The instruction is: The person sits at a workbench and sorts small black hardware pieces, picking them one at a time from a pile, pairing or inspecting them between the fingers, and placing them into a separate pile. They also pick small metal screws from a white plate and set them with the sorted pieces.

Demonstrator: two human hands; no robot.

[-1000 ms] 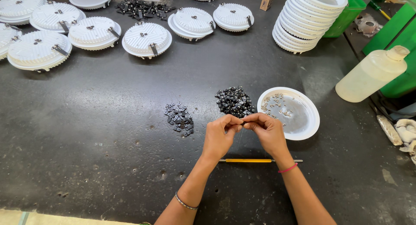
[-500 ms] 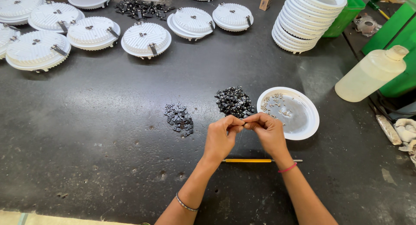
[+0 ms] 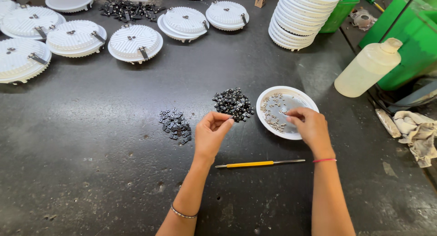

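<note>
My left hand (image 3: 213, 135) hovers over the dark table with its fingertips pinched on a small black clip, just below a pile of small black clips (image 3: 233, 103). A smaller pile of black clips (image 3: 175, 124) lies to its left. My right hand (image 3: 309, 127) reaches into a white round dish (image 3: 304, 99) of small silvery screws, fingertips down among them. A yellow-handled screwdriver (image 3: 259, 163) lies on the table between my forearms.
Several white round ribbed lamp housings (image 3: 135, 42) lie along the far left. A tall stack of white housings (image 3: 301, 17) stands at the far right beside green bins (image 3: 409, 45), a translucent plastic bottle (image 3: 368, 67) and a crumpled rag (image 3: 416, 131).
My hands were together, fingertips meeting over one small part. Now they are apart: the right has moved right into the white dish, the left stays near the black pile.
</note>
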